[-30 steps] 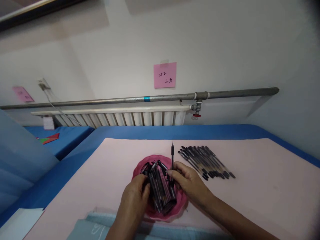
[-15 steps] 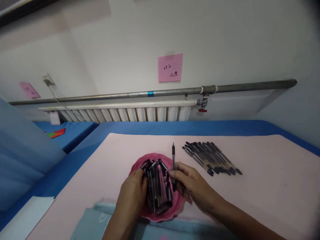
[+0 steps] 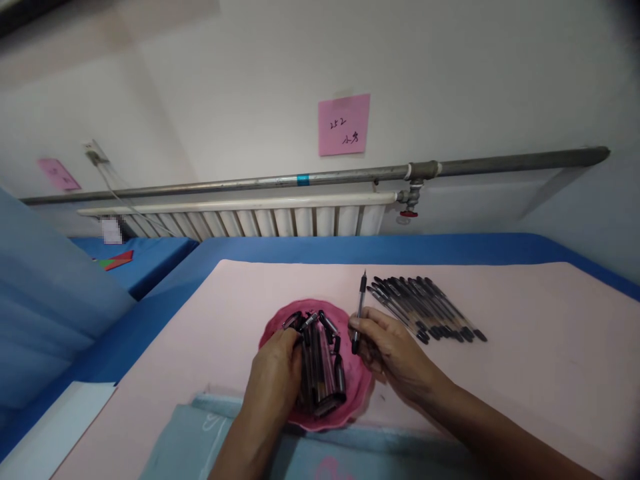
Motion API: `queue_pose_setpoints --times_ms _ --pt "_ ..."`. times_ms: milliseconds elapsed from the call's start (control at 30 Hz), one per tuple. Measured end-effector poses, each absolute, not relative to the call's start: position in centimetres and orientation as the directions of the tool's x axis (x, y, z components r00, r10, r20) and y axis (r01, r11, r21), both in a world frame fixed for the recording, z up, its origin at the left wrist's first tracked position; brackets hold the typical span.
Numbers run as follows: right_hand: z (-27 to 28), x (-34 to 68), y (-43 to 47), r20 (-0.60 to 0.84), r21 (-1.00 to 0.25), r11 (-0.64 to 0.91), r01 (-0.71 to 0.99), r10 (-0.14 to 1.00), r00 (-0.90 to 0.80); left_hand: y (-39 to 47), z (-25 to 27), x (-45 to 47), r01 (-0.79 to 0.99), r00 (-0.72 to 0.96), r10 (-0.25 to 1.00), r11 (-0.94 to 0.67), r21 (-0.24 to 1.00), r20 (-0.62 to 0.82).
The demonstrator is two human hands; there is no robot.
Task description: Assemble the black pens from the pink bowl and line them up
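Observation:
Held upright in my right hand [image 3: 393, 347] is an uncapped ballpoint pen [image 3: 361, 307], its tip up and its black end down. It is over the right rim of a pink scalloped bowl [image 3: 359, 380]. The bowl holds several clear and black pen barrels [image 3: 315, 370] and loose black pen caps [image 3: 327, 323]. My left hand [image 3: 274, 367] reaches over the bowl's left side, its fingers closed together among the caps and barrels; what they grip is hidden. To the right of the bowl, a row of capped pens [image 3: 425, 310] lies slanted side by side.
Pink sheeting [image 3: 525, 373] covers the blue table [image 3: 360, 249]. A light blue cloth [image 3: 193, 433] lies at the near edge and white paper [image 3: 60, 423] at the left. Behind the table are a white radiator [image 3: 295, 220] and a pipe with a red valve [image 3: 409, 214].
My right hand has moved right and slightly up with the pen, away from the bowl's middle. My left hand stays at the bowl. The camera view has shifted slightly.

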State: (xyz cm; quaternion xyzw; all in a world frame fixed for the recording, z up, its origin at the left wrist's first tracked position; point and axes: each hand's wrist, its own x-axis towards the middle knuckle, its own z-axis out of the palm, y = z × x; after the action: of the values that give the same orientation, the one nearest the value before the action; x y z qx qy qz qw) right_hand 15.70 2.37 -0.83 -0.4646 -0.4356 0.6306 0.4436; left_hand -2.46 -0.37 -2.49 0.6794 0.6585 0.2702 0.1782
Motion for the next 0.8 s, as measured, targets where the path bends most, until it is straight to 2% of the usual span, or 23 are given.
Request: queue_pose_setpoints --times_ms 100,167,400,500,800 --pt "-0.8 15.7 2.4 -0.198 -0.960 -0.226 -0.163 0.965 -0.173 -0.4 -2.4 -1.6 0.770 0.035 0.986 -0.129 0.625 0.161" --pt "-0.9 15.6 2.4 -0.192 -0.961 -0.220 -0.166 0.967 -0.167 -0.3 -2.4 -0.9 0.777 0.110 0.979 -0.192 0.599 0.171" --pt "-1.0 15.5 2.6 -0.193 -0.961 -0.223 -0.163 0.964 -0.181 1.4 -2.6 1.3 0.880 0.331 0.939 -0.343 0.329 0.094" --pt "-1.0 15.4 2.6 -0.187 -0.964 -0.218 -0.154 0.963 -0.192 1.8 -2.8 1.8 0.900 0.342 0.938 -0.346 0.265 0.064" --pt "-1.2 15.4 2.5 -0.179 -0.969 -0.207 -0.138 0.966 -0.188 1.4 -2.4 2.4 0.925 0.284 0.958 -0.286 0.252 0.043"
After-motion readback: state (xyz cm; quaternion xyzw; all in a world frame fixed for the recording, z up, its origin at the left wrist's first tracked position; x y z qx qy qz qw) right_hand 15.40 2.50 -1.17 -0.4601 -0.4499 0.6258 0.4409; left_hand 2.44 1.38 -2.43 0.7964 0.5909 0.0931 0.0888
